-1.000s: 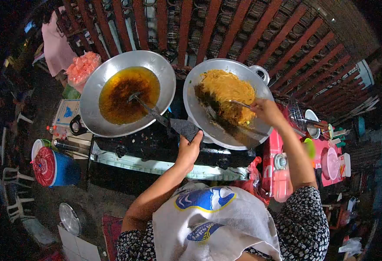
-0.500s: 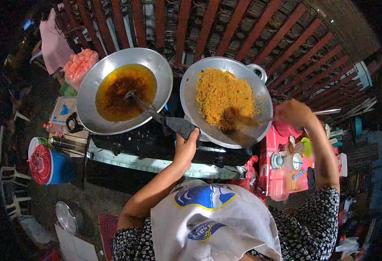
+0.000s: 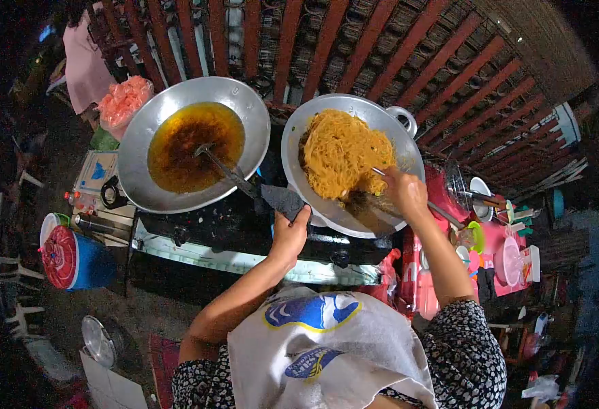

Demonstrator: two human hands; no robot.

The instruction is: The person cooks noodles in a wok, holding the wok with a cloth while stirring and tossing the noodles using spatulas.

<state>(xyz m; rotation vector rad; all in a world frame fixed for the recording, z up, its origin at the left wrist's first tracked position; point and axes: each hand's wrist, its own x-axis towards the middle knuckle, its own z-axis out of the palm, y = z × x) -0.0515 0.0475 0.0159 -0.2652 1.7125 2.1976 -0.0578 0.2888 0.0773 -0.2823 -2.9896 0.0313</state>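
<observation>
My left hand (image 3: 291, 230) is closed on a dark grey cloth (image 3: 282, 200), which lies against the near-left rim of the right wok (image 3: 299, 160). A heap of yellow-orange noodles (image 3: 347, 153) fills the middle of that wok. Over its right side, my right hand (image 3: 406, 195) grips a long-handled metal cooking utensil (image 3: 379, 171); its working end is hard to make out. In the left wok (image 3: 132, 160) is dark golden oil (image 3: 194, 140) with brown bits. A metal ladle (image 3: 221, 167) rests in the oil, its handle reaching toward the cloth.
Both woks sit on a black stove (image 3: 245, 235). Behind them stands a slatted wooden barrier (image 3: 286, 54). A bag of pink-orange crackers (image 3: 123, 102) is at the back left, above a blue bucket (image 3: 95, 262). Pink containers (image 3: 509, 259) and bowls crowd the right side.
My right hand has moved left and slightly down, from beyond the right rim to over the wok. The noodles have shifted into a more gathered heap. My left hand stays on the cloth.
</observation>
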